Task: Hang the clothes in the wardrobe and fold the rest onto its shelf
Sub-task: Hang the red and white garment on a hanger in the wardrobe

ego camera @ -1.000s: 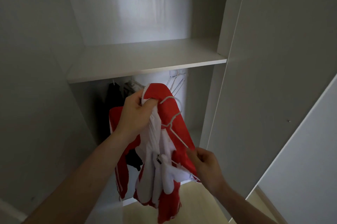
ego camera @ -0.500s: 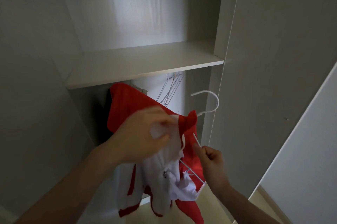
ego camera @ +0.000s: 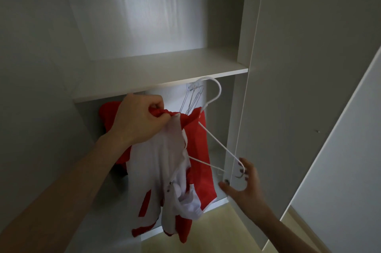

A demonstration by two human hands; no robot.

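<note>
jacket point(ego camera: 198, 149) red with white panels, bunched, zip end dangling, hanging in front of wardrobe's lower bay, just under shelf point(ego camera: 160, 75). white hanger point(ego camera: 214, 129) threaded into collar, hook up beside shelf edge, one arm sticking out bare to right. left hand point(ego camera: 142, 120) fisted on red collar. right hand point(ego camera: 243, 186) fingers spread, at hanger's lower tip; contact unclear. spare hangers point(ego camera: 192, 98) behind. open door point(ego camera: 309, 87) on right.
</note>
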